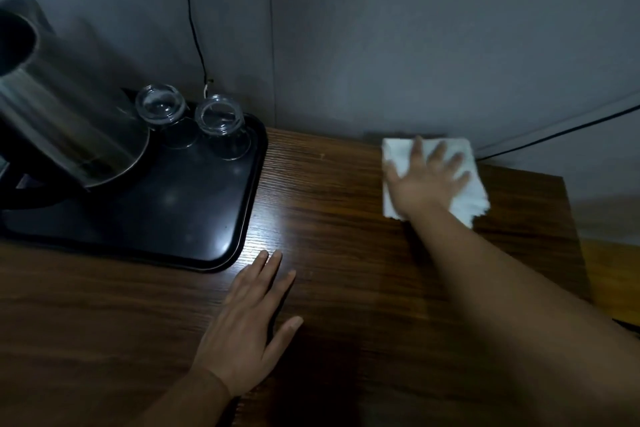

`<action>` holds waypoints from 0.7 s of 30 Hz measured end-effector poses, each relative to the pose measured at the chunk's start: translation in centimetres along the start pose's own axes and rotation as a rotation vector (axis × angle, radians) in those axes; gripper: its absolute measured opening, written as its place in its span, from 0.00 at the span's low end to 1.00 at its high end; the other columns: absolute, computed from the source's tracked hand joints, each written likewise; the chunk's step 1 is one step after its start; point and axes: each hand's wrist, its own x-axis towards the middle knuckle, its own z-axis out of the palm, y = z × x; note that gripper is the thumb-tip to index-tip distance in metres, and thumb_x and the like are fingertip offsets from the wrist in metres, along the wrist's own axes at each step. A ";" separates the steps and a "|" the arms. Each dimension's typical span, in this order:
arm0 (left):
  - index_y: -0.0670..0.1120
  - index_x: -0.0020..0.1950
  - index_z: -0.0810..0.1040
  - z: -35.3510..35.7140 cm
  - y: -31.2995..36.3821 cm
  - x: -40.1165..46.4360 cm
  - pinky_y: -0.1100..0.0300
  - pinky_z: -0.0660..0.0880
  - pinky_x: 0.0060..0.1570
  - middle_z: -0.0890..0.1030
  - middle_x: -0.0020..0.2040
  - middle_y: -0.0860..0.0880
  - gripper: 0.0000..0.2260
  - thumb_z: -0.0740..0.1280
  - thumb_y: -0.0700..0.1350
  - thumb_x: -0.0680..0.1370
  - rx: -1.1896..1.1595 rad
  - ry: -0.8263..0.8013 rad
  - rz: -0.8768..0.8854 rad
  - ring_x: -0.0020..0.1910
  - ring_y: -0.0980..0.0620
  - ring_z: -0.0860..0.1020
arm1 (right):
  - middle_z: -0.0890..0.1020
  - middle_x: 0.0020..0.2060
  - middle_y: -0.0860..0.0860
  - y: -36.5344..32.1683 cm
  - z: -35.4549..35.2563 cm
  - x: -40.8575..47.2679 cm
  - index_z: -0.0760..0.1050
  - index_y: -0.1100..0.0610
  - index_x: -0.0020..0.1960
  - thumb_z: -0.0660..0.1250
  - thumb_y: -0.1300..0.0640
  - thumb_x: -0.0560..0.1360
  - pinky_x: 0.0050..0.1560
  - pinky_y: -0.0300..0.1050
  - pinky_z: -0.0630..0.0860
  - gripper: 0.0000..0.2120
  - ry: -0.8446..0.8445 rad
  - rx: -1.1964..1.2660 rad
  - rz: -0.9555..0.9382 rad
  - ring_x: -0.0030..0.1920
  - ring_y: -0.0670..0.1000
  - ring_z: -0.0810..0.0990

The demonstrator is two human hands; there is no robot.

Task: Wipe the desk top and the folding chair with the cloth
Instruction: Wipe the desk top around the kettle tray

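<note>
A dark wooden desk top [329,218] fills most of the view. A white folded cloth [467,198] lies flat on it near the far right corner, close to the wall. My right hand [424,180] presses on the cloth with its fingers spread flat, and the arm reaches in from the lower right. My left hand [252,322] rests palm down on the bare wood near the middle, fingers apart, holding nothing. No folding chair is in view.
A black tray [194,218] sits on the left of the desk, carrying a steel kettle [69,121] and two upturned glasses [221,125]. A black cable [194,28] hangs down the grey wall. The desk's right edge [575,236] drops to the floor.
</note>
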 end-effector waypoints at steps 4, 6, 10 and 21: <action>0.52 0.81 0.63 -0.1 0.1 0.0 0.49 0.50 0.79 0.54 0.84 0.51 0.29 0.55 0.64 0.83 0.007 0.013 0.007 0.83 0.50 0.50 | 0.48 0.82 0.58 -10.7 0.7 -3.5 0.47 0.44 0.82 0.42 0.27 0.74 0.72 0.73 0.35 0.40 0.030 0.041 -0.340 0.79 0.68 0.41; 0.50 0.80 0.64 -0.1 0.1 0.0 0.49 0.51 0.79 0.55 0.84 0.51 0.29 0.56 0.63 0.83 -0.003 0.023 0.015 0.83 0.50 0.51 | 0.45 0.82 0.58 -12.9 1.4 -6.7 0.45 0.45 0.82 0.41 0.28 0.76 0.72 0.72 0.34 0.39 0.038 0.022 -0.503 0.79 0.67 0.37; 0.47 0.80 0.63 -0.3 0.1 -0.1 0.49 0.53 0.79 0.57 0.84 0.49 0.31 0.56 0.64 0.83 -0.035 0.040 0.002 0.83 0.51 0.53 | 0.47 0.82 0.57 -7.2 3.0 -12.8 0.49 0.44 0.82 0.47 0.29 0.78 0.74 0.73 0.43 0.37 0.071 -0.027 -0.807 0.80 0.66 0.39; 0.47 0.77 0.67 -0.8 0.3 -0.3 0.50 0.52 0.80 0.56 0.83 0.48 0.30 0.55 0.64 0.82 -0.049 0.042 0.012 0.83 0.52 0.49 | 0.44 0.82 0.56 -8.9 0.7 -3.5 0.42 0.43 0.81 0.41 0.28 0.75 0.74 0.72 0.37 0.38 0.013 -0.019 -0.390 0.79 0.67 0.39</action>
